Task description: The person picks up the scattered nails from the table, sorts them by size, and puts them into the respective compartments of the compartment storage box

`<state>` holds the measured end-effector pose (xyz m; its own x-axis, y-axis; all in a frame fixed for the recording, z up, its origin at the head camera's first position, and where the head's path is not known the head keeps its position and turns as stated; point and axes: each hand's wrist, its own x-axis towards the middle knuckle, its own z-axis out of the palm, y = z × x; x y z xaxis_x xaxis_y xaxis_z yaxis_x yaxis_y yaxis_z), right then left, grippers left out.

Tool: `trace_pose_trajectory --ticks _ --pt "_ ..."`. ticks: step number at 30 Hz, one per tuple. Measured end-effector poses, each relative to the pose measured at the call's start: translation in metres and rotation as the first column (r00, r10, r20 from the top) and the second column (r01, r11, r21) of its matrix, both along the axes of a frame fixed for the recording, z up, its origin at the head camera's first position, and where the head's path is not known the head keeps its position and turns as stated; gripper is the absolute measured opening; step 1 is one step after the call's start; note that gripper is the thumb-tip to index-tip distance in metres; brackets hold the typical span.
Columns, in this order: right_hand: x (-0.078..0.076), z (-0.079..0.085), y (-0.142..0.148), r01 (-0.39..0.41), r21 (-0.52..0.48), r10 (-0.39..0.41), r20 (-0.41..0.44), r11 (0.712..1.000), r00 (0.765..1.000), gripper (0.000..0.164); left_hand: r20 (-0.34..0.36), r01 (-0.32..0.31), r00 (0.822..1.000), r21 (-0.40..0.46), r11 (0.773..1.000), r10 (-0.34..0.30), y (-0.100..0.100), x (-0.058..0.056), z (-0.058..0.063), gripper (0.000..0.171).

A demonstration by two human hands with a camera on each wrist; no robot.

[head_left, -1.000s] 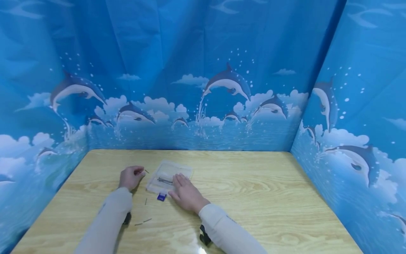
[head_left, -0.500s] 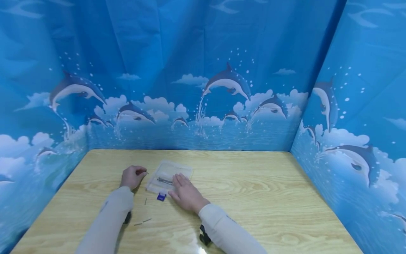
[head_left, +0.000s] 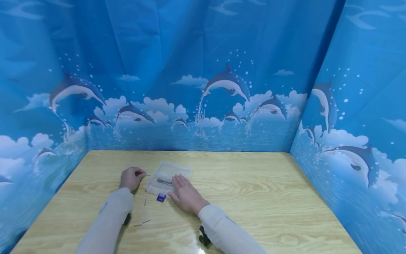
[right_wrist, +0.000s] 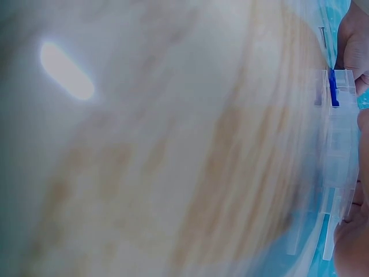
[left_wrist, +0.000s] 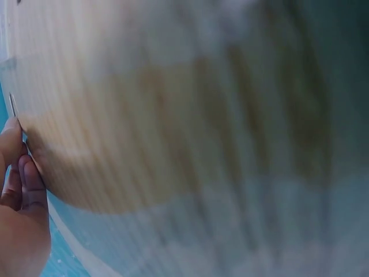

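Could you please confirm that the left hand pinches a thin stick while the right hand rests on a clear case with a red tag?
Not quite: the tag is blue, as the head view shows. The left hand pinches a thin stick; the right hand rests on the clear case.

A screened-off tabletop booth [head_left: 364,88]: dolphin-print sheets [head_left: 177,46] around a wood-grain table [head_left: 253,201].

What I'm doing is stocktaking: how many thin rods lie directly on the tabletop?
3: first rod left of the blue piece; second and third lower in head view. Others may be hidden.
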<state>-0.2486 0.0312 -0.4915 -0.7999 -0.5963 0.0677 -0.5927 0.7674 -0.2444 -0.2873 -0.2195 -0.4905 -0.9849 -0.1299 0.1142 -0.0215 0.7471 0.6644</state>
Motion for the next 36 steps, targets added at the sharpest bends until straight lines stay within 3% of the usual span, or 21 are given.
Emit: trace_pose_trajectory --ticks 12,20,27,36 --pt "0.002 0.0 0.0 -0.001 -0.004 0.001 -0.002 1.0 1.0 0.063 0.062 0.0 0.998 -0.013 1.0 0.001 0.0 -0.002 -0.003 0.011" --pt "0.001 -0.001 0.001 -0.004 -0.001 0.004 -0.024 1.0 1.0 0.062 0.005 0.036 0.999 -0.018 0.999 -0.036 -0.004 0.004 0.004 0.01" --pt "0.001 -0.001 0.0 -0.005 0.0 0.005 -0.005 1.0 1.0 0.062 0.034 0.05 0.998 -0.017 0.999 -0.049 -0.011 0.007 0.004 0.011" --pt "0.003 0.003 0.0 -0.006 0.003 0.006 0.002 1.0 1.0 0.062 0.022 0.093 0.995 -0.018 0.996 -0.093 -0.015 0.008 0.014 0.014"
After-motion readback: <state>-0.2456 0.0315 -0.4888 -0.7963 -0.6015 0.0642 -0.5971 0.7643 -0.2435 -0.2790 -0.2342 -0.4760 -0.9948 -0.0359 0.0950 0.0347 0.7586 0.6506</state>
